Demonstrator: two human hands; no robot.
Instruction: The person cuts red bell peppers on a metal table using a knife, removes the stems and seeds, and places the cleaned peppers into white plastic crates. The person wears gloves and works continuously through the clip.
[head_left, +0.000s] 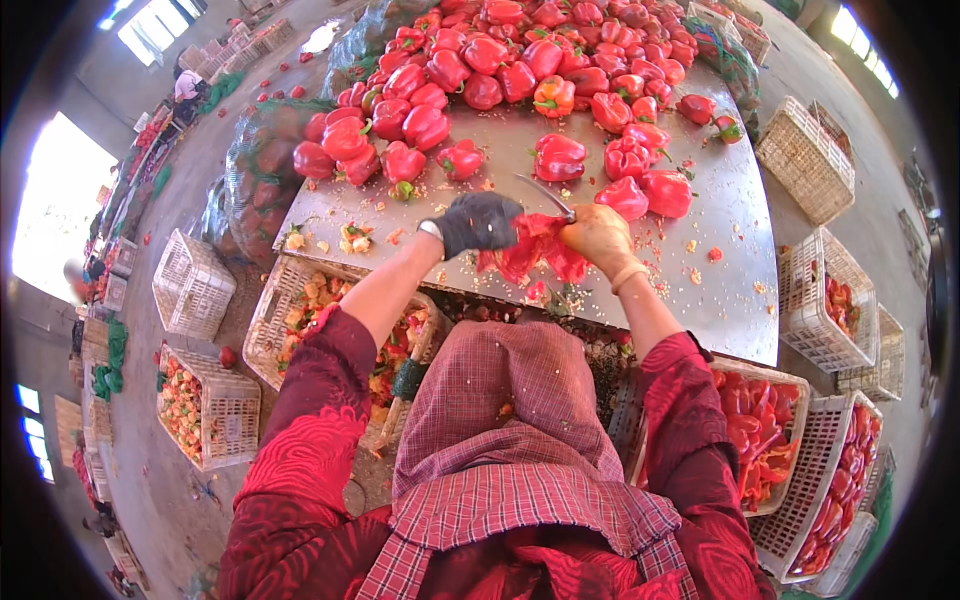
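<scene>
Above the near edge of the metal table, my left hand (480, 223) wears a dark glove. It grips one side of a cut-open red bell pepper (536, 251), and its fingertips are slightly blurred. My right hand (604, 238), in a tan-orange glove, holds a knife with a thin curved blade (547, 195); the blade points up and left. The torn pepper flesh hangs between both hands, touching the right one too. Just beyond the blade lies a whole red bell pepper (559, 157). More whole peppers (646, 193) rest to the right of it.
A large heap of red bell peppers (517, 60) covers the far side of the metal table (720, 277). A crate of cores and scraps (266, 330) stands at my left. Crates of cut red peppers (799, 450) stand at my right. A net sack (259, 165) bulges beside the table.
</scene>
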